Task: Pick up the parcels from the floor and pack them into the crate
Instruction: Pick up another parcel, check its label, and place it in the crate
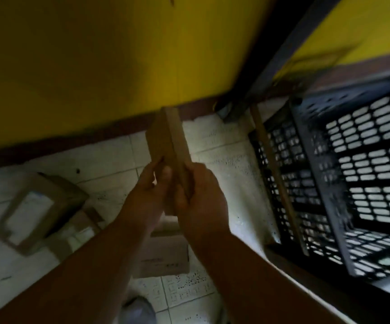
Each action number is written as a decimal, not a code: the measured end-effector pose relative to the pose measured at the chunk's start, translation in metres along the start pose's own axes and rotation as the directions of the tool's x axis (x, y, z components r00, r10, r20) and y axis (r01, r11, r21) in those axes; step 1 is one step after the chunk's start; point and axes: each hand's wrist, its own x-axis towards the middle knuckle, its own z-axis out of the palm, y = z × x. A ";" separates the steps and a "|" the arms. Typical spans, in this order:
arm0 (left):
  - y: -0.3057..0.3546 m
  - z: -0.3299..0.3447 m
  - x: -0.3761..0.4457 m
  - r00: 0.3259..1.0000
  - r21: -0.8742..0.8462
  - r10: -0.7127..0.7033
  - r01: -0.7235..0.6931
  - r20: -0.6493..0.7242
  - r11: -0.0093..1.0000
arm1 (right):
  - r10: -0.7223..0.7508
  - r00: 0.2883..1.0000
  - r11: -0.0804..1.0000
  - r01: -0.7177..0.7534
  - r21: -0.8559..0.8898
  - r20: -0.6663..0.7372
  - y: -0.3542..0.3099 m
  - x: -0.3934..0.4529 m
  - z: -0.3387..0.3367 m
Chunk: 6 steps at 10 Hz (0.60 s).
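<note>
Overhead, a yellow wall (95,54) meets the white tiled floor (224,160), where a black lattice crate (353,171) sits at right. Brown parcels on the floor (37,206) lie at left, blurred. Between them, above the tiles, a slim cardboard parcel (168,139) stands on end, its lower end gripped by the left hand (147,185) and right hand (201,195), fingers curled round it.

Dim, underexposed; heavy motion blur; edges distorted.
</note>
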 end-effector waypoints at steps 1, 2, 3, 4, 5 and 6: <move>0.088 -0.049 -0.063 0.999 -0.117 -0.041 0.039 -0.016 0.992 | -0.234 0.972 0.967 0.231 -0.108 -0.016 -0.096 -0.027 -0.045; 0.217 -0.105 -0.180 0.991 -0.231 0.063 -0.088 -0.116 0.969 | -0.406 0.912 0.902 0.411 -0.133 0.059 -0.205 -0.069 -0.093; 0.325 -0.156 -0.294 0.978 -0.294 0.078 -0.134 -0.194 0.946 | -0.539 0.838 0.832 0.546 -0.102 0.089 -0.307 -0.108 -0.152; 0.364 -0.197 -0.370 0.963 -0.314 0.129 -0.202 -0.237 0.928 | -0.597 0.793 0.790 0.607 -0.082 0.124 -0.389 -0.146 -0.206; 0.391 -0.228 -0.442 0.928 -0.329 0.227 -0.322 -0.295 0.888 | -0.633 0.774 0.770 0.625 -0.129 -0.027 -0.450 -0.179 -0.247; 0.401 -0.247 -0.501 0.909 -0.451 0.270 -0.395 -0.317 0.800 | -0.576 0.813 0.816 0.579 0.004 -0.089 -0.488 -0.202 -0.271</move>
